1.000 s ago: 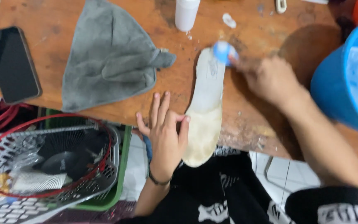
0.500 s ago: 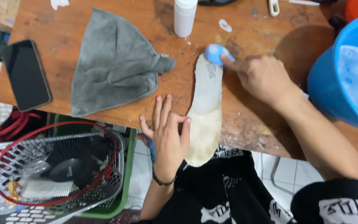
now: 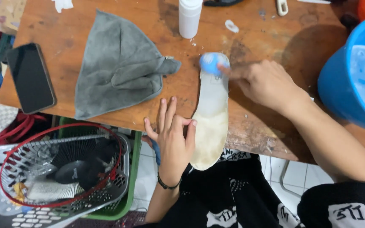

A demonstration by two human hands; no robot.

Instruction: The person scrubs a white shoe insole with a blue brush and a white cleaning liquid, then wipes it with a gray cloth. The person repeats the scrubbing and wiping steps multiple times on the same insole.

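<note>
Right now a pale shoe insole (image 3: 211,122) lies on the wooden table (image 3: 275,38), with its heel end sticking out over the near edge. The left hand (image 3: 172,137) rests flat beside it, fingers spread and thumb touching the insole's edge to keep it from sliding. It grips nothing. The right hand (image 3: 267,84) is closed around a small blue scrubber (image 3: 210,63) and presses it on the toe end of the insole.

It looks like the scrubbing step, and only the top part is being rubbed. The next move would need the scrubber to come down along the insole while the left hand holds it firm.

A grey cloth (image 3: 119,71) lies just to the left, and a white bottle (image 3: 189,17) stands behind. A blue bucket (image 3: 339,80) with foamy water sits at the right, cut off by the edge. A black phone (image 3: 30,78) lies far left.

The scrubber is blurry, so its shape is hard to tell. The right fingers hide part of it.
</note>
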